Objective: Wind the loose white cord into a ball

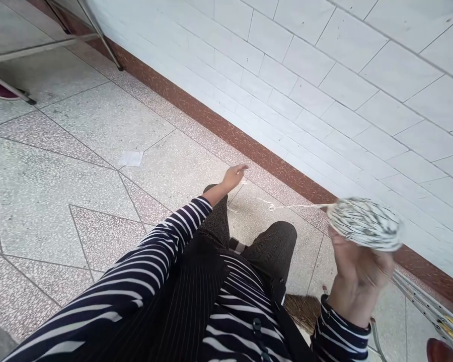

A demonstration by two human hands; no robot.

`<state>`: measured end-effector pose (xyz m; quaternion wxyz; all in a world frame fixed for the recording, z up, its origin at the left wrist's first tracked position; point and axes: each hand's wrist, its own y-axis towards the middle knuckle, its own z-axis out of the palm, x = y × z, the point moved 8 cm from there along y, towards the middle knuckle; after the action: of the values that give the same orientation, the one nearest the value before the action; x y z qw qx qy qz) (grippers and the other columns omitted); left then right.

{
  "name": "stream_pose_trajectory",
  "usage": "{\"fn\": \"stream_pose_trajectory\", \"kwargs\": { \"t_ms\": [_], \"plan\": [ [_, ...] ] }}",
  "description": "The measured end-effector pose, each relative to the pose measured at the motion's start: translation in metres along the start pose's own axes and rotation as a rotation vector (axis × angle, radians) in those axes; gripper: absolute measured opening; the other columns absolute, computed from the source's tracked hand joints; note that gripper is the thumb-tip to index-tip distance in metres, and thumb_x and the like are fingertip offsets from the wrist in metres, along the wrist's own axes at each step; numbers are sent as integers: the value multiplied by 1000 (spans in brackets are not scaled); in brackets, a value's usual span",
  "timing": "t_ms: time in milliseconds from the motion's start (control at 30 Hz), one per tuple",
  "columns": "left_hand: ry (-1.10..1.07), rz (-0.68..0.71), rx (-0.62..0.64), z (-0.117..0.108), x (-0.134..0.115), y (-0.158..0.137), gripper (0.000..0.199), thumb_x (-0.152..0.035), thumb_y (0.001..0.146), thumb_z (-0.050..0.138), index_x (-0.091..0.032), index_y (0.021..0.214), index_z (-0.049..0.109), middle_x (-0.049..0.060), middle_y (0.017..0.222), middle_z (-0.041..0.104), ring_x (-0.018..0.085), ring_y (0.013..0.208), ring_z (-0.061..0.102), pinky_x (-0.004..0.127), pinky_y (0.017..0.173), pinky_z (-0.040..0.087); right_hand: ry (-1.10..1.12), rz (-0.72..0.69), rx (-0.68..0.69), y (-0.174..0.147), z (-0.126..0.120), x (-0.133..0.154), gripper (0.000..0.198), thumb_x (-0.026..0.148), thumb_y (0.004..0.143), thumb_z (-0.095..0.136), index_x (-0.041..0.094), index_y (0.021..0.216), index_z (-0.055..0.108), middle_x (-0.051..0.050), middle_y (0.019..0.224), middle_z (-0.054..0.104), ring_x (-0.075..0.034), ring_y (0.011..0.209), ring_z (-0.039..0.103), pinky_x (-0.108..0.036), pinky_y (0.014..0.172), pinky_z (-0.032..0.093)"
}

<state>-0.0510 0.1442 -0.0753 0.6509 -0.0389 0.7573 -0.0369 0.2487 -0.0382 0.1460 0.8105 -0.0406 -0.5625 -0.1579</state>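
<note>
My right hand (357,264) is raised on the right side of the head view. It is closed from below on an oval ball of yarn (364,223), white with dark green-black flecks. A pale strand of yarn (302,206) runs left from the ball, shows a small knot or loop, and fades against the floor near my left hand. Above my knee, my left hand (234,177) is held out with its fingers drawn together, seemingly on the strand's end. The fingertips are small and slightly blurred.
A white tiled wall (287,75) with a reddish-brown skirting (196,113) runs diagonally ahead. A white paper scrap (131,158) lies on the speckled floor (53,201). Metal table legs (101,37) and a dark red shoe (0,89) are upper left; a metal frame (430,306) is lower right.
</note>
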Motion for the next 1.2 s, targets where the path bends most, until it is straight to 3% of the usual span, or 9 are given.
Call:
{"fn": "stream_pose_trajectory", "kwargs": {
  "t_ms": [67, 167, 267, 333, 533, 733, 867, 1000, 1200],
  "plan": [
    [16, 110, 104, 29, -29, -2, 35, -12, 90, 51, -18, 117, 73, 8, 133, 68, 21, 128, 59, 39, 116, 40, -4, 80, 19, 3, 18, -16, 60, 30, 63, 76, 31, 123, 67, -7, 140, 63, -35, 140, 50, -63, 114, 41],
    [-112, 201, 419, 83, -60, -29, 35, -16, 90, 57, -20, 123, 71, 8, 134, 68, 21, 125, 61, 39, 111, 43, -32, 165, 33, 9, 43, -35, 66, 20, 59, 74, 31, 123, 66, -6, 136, 66, -33, 138, 52, -60, 115, 41],
    [-294, 186, 703, 120, -71, -69, 34, -23, 90, 64, -19, 123, 70, 9, 123, 72, 19, 115, 65, 34, 103, 47, -59, 183, 64, 19, 62, -45, 65, 17, 60, 74, 31, 122, 66, -5, 133, 68, -30, 135, 55, -57, 113, 43],
    [-312, 161, 783, 127, -67, -87, 27, -31, 90, 66, -17, 112, 74, 8, 109, 76, 18, 105, 68, 31, 97, 48, -75, 175, 73, 27, 67, -45, 62, 17, 60, 75, 30, 120, 67, -5, 132, 68, -30, 131, 57, -56, 111, 45],
    [-33, 76, 620, 97, -2, -81, 26, -34, 89, 62, -14, 81, 75, 4, 85, 75, 14, 83, 65, 24, 81, 46, -57, 25, 58, 42, 54, -11, 57, 17, 65, 75, 27, 120, 68, -6, 134, 66, -30, 131, 57, -56, 110, 47],
    [141, -40, 596, 91, 61, -72, 24, -21, 86, 55, -15, 94, 77, 2, 90, 77, 16, 87, 67, 23, 83, 48, -29, -157, 48, 32, 46, 40, 54, 15, 74, 71, 27, 127, 66, -7, 139, 61, -33, 136, 53, -60, 112, 46],
    [331, -63, 543, 87, 73, -67, 36, -14, 84, 53, -14, 111, 76, 7, 113, 76, 25, 107, 68, 32, 96, 50, -34, -209, 17, 18, 50, 53, 54, 16, 78, 68, 31, 129, 65, -3, 140, 60, -34, 140, 50, -64, 114, 43],
    [300, 117, 519, 89, 24, -64, 56, -10, 84, 54, -16, 139, 60, 11, 150, 56, 27, 141, 49, 39, 121, 33, -118, -201, 17, 12, 54, 43, 54, 14, 75, 69, 28, 128, 66, -4, 142, 60, -31, 142, 48, -59, 118, 40],
    [-236, 350, 677, 116, -105, -77, 50, -31, 90, 66, -21, 139, 59, 10, 143, 61, 23, 132, 56, 39, 113, 40, -278, -6, 221, 36, 60, -9, 75, 24, 54, 91, 25, 124, 64, -8, 134, 64, -31, 128, 57, -53, 115, 42]
  ]
}}
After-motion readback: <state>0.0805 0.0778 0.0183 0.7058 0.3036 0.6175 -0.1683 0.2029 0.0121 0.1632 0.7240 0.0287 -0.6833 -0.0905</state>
